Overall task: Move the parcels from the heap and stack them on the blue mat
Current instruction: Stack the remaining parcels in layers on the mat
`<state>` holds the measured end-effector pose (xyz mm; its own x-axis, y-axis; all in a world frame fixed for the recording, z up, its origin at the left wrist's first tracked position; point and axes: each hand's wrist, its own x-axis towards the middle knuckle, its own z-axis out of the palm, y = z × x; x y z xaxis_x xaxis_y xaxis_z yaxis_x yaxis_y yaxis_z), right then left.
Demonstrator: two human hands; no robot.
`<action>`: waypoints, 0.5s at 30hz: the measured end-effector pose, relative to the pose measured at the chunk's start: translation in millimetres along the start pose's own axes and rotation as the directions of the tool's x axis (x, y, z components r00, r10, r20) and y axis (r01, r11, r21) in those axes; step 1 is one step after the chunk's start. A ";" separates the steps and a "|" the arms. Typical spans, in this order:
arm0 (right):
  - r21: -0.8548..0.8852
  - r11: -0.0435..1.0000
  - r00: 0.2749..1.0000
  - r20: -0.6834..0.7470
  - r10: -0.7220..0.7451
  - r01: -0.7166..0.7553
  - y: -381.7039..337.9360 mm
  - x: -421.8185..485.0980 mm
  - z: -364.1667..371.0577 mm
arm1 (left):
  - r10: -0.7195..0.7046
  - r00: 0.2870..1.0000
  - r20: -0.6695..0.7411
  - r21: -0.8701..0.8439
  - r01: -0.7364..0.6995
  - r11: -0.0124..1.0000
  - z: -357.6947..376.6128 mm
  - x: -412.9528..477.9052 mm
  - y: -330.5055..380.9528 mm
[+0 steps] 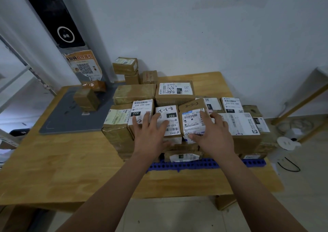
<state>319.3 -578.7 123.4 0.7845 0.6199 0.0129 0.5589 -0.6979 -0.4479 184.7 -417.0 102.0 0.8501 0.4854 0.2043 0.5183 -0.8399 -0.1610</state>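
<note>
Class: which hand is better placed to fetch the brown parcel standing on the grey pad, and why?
Left. The left hand rests on the left of the stack, nearer the brown parcel on the grey pad; the right hand would have to cross over.

I'm reading 220-220-C40 over a black 220 on the white-labelled brown cardboard parcel (142,110) at the left. Next along, the brown parcel with a handwritten label (166,119): 032, and 4-3-2 penned upside down. 2-3-3 in marker on the bare brown box flap (191,105). Farther right, the small white-labelled carton (231,105): 070-070-A80, then 070.
</note>
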 end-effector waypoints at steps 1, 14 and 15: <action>0.003 1.000 1.000 0.001 -0.002 0.002 0.0 -0.3 0.4 | 0.002 1.000 0.005 -0.005 -0.002 1.000 0.3 -0.2 0.3; 0.054 0.998 1.000 0.005 -0.012 0.011 -0.4 -2.6 -0.8 | -0.007 0.999 0.044 -0.046 0.010 0.999 -0.7 0.2 4.6; 0.051 0.999 1.000 0.004 -0.012 0.012 -0.2 -3.1 -1.6 | -0.008 0.999 0.038 -0.049 0.010 0.999 -1.6 0.2 4.8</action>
<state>317.1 -581.1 124.8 0.7766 0.6298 0.0151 0.5540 -0.6713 -0.4924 187.2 -421.4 102.8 0.8490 0.5008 0.1685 0.5212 -0.8461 -0.1117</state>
